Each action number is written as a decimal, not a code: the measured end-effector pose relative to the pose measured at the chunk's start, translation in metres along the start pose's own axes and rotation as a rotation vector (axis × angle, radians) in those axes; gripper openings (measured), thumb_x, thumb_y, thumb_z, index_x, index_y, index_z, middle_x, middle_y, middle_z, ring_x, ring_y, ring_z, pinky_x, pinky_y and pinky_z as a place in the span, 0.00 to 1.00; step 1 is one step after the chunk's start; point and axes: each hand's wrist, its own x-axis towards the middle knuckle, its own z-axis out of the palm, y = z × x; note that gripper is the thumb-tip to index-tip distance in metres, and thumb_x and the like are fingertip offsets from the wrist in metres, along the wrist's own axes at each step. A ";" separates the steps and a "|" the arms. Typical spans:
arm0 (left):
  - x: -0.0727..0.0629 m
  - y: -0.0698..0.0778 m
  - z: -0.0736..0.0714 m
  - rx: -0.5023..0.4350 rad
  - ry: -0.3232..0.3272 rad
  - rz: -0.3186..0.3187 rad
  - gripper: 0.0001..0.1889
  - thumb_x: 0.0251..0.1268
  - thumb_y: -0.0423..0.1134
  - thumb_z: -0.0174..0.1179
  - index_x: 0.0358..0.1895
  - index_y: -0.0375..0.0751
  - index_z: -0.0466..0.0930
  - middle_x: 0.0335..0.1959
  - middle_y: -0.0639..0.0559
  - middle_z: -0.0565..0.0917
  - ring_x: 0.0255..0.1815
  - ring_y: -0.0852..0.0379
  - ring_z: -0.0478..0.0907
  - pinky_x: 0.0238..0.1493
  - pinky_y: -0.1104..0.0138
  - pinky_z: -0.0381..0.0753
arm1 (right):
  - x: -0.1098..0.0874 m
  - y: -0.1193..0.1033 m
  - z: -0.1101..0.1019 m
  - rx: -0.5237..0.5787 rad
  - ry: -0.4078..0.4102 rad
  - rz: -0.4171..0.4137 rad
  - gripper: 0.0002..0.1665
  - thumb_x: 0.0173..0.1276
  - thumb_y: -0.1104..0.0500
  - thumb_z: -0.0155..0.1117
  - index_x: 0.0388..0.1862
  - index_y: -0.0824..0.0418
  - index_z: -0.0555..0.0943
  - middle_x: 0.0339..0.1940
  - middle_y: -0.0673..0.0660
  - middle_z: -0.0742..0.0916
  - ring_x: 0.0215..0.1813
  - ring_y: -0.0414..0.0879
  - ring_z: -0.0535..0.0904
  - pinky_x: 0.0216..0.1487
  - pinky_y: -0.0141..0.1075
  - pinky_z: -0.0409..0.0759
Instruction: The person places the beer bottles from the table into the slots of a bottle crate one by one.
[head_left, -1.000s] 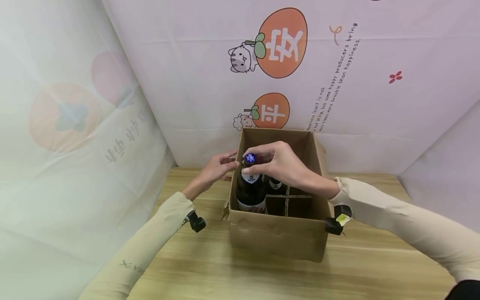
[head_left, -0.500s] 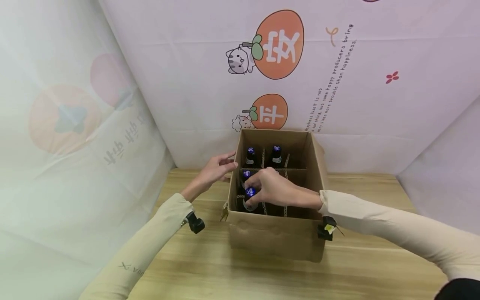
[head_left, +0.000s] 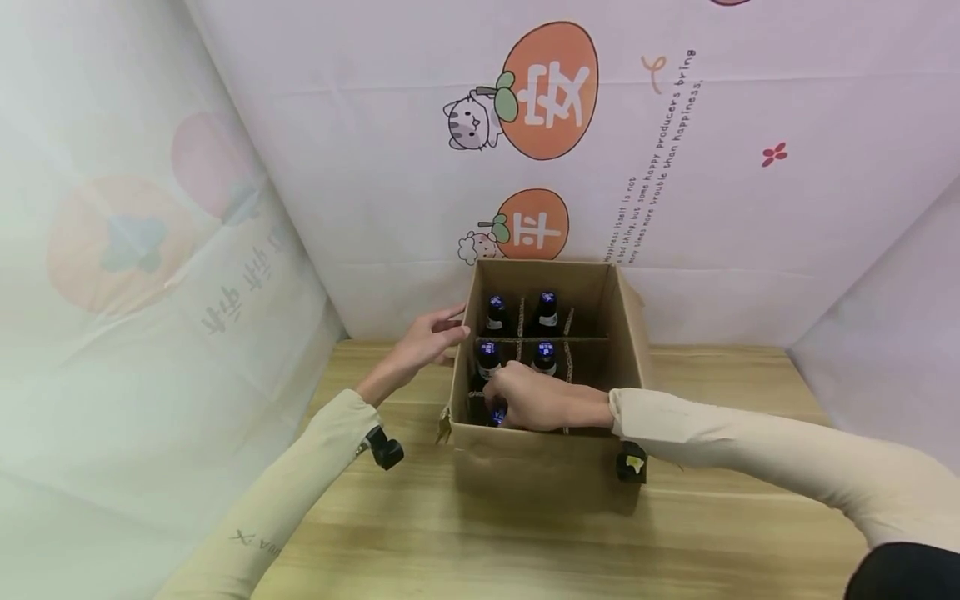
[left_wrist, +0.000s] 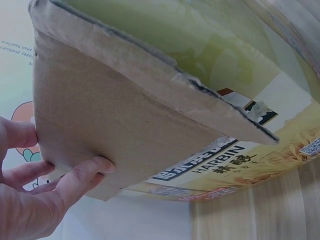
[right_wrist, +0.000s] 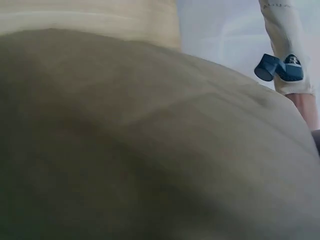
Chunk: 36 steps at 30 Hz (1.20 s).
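Observation:
A cardboard box [head_left: 547, 471] with divider cells stands on the wooden table. Down in its front left cell, my right hand [head_left: 536, 398] grips the top of a beer bottle [head_left: 498, 416], whose blue cap shows beside the fingers. Several more blue-capped bottles stand upright in the left and middle cells, among them one at the back left [head_left: 496, 312] and one in the middle row [head_left: 545, 357]. My left hand [head_left: 422, 342] touches the box's left side with extended fingers; in the left wrist view its thumb presses the flap [left_wrist: 115, 100]. The box wall fills most of the right wrist view.
Cardboard dividers [head_left: 570, 333] split the box into cells. Wooden tabletop [head_left: 720, 533] surrounds it. A printed white cloth [head_left: 405, 167] hangs behind, with more cloth at both sides. HARBIN lettering [left_wrist: 220, 160] shows on the box's outer side.
My right hand has lowered the bottle into the front left cell and moved toward the box's near side. The bottles farther back have come into sight. My left hand stays at the box's side.

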 end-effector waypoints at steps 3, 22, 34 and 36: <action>0.000 0.000 -0.002 0.003 0.000 0.004 0.33 0.79 0.36 0.56 0.83 0.43 0.58 0.76 0.31 0.71 0.74 0.35 0.73 0.59 0.48 0.89 | 0.004 -0.001 -0.003 0.007 -0.034 0.025 0.07 0.58 0.68 0.82 0.31 0.65 0.88 0.29 0.52 0.90 0.30 0.34 0.79 0.29 0.24 0.82; 0.002 0.000 -0.005 0.032 0.009 -0.013 0.33 0.79 0.36 0.57 0.83 0.43 0.59 0.76 0.32 0.70 0.73 0.35 0.73 0.60 0.49 0.88 | -0.016 0.014 -0.038 0.177 -0.206 0.133 0.08 0.78 0.60 0.64 0.49 0.61 0.87 0.47 0.53 0.90 0.52 0.44 0.87 0.56 0.37 0.88; 0.000 0.005 -0.004 0.323 0.108 0.082 0.32 0.76 0.39 0.59 0.80 0.41 0.65 0.75 0.33 0.72 0.72 0.33 0.74 0.66 0.47 0.84 | -0.046 0.038 -0.070 0.012 0.045 0.090 0.04 0.77 0.64 0.64 0.44 0.59 0.86 0.39 0.51 0.89 0.40 0.41 0.83 0.43 0.35 0.86; -0.001 0.006 -0.004 0.426 0.130 0.143 0.32 0.76 0.40 0.60 0.80 0.41 0.65 0.77 0.35 0.70 0.75 0.34 0.71 0.68 0.45 0.82 | -0.050 0.043 -0.075 -0.023 0.100 0.086 0.05 0.76 0.65 0.65 0.46 0.61 0.86 0.41 0.53 0.90 0.40 0.42 0.84 0.44 0.37 0.88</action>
